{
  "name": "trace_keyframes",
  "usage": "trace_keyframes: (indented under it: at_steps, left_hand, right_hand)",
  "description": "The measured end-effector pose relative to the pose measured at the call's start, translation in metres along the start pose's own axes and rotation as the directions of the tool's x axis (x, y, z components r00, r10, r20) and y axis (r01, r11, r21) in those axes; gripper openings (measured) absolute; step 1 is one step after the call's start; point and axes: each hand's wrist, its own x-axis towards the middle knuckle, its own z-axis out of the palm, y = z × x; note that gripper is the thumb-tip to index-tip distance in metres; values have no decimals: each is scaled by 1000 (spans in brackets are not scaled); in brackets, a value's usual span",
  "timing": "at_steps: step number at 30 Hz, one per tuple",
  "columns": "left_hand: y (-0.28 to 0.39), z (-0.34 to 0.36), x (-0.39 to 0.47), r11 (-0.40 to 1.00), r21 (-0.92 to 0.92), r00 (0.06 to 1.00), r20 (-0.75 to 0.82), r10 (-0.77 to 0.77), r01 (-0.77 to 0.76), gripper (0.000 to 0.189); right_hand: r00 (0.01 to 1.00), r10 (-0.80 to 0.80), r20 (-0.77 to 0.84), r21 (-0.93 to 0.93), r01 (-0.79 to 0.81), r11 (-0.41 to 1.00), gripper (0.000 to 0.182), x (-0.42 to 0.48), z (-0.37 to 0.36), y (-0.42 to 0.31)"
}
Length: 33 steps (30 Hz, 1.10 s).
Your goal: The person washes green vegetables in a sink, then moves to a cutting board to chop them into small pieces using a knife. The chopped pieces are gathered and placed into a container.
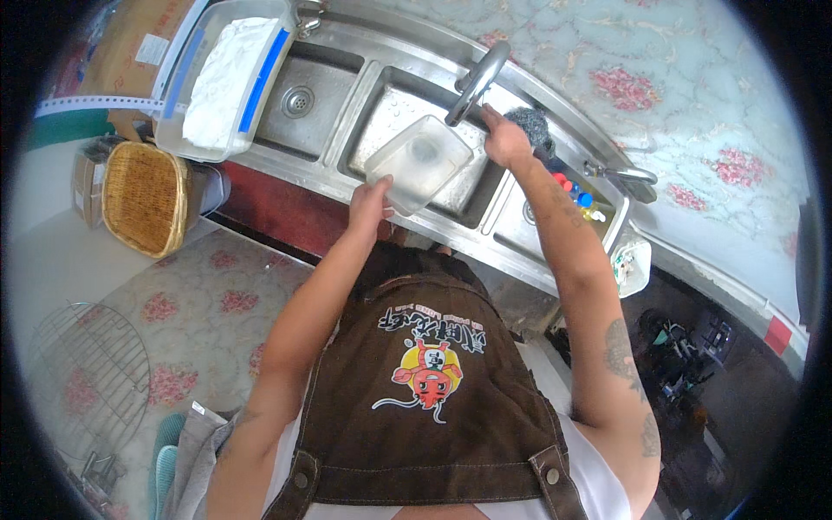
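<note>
My left hand (372, 207) grips the near edge of a translucent plastic container (437, 146), tilted over the middle basin (383, 110) of the stainless steel sink. The container sits beneath the spout of a curved chrome faucet (484, 79). Past the spout, my right hand (508, 138) reaches toward the faucet's base, its fingers extended beside it. Whether those fingers touch the faucet's lever cannot be told. A dark mesh scouring pad or cloth (532, 127) lies just right of the right hand.
A clear plastic bin (224, 153) with white contents covers part of the left basin (270, 130). Bottles with red and blue caps (584, 199) stand in the right part, near a second faucet (627, 174). A wicker basket (146, 195) is at left, a wire rack (97, 377) below.
</note>
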Motion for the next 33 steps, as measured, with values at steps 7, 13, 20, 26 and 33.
trace_keyframes:
  at_steps: [7,13,20,26,33]
  left_hand:
    - [3,12,39,995,19,994,-61,-96,97,66]
    - [48,9,4,974,225,987,-159,3,33,69]
    - [44,-17,21,925,379,962,-241,130,-30,74]
    - [16,-10,78,1000,27,961,277,-3,-4,47]
    - [-22,-1,136,971,-133,883,455,-116,196,55]
  right_hand:
    - [923,83,-375,240,10,971,48,-38,31,9]
    - [950,238,-201,479,-117,870,38,-158,47,8]
    - [837,546,33,588,-457,667,36,-246,68,3]
    - [820,572,-16,636,-433,639,38,-274,93,6]
    - [801,596,61,625,-496,603,36,-272,64,-21]
